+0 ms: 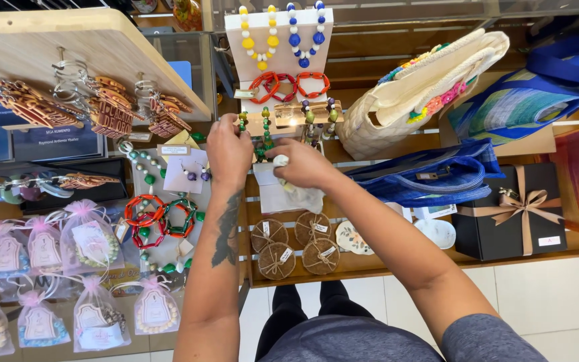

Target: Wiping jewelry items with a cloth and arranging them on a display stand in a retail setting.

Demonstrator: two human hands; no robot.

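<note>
- Hands first: my left hand is up at the green bead necklace, fingers pinched together on its strand near the foot of the white display stand.
- My right hand sits just beside it at three o'clock, fingers curled shut around a small white bead or stone; I cannot tell exactly what it is.
- The two hands are close together but not touching, both over the wooden bench.
- The green bead necklace hangs at the middle of the view, at twelve o'clock from my left hand's knuckles, below three orange bracelets.
- A white cloth or paper lies on the bench under my right hand, at six o'clock from it.
- On the stand at twelve o'clock hang a yellow-and-white necklace and a blue-and-white necklace.
- Four round woven coasters tied with twine lie at six o'clock from my hands.
- A cream woven bag with coloured trim leans at two o'clock; a blue plaid pouch lies at three o'clock.
- A black gift box with a tan ribbon stands at far three o'clock.
- Wooden keychains hang from a board at ten o'clock.
- Pink net pouches of beads lie at eight o'clock, beside red and green bracelets.
</note>
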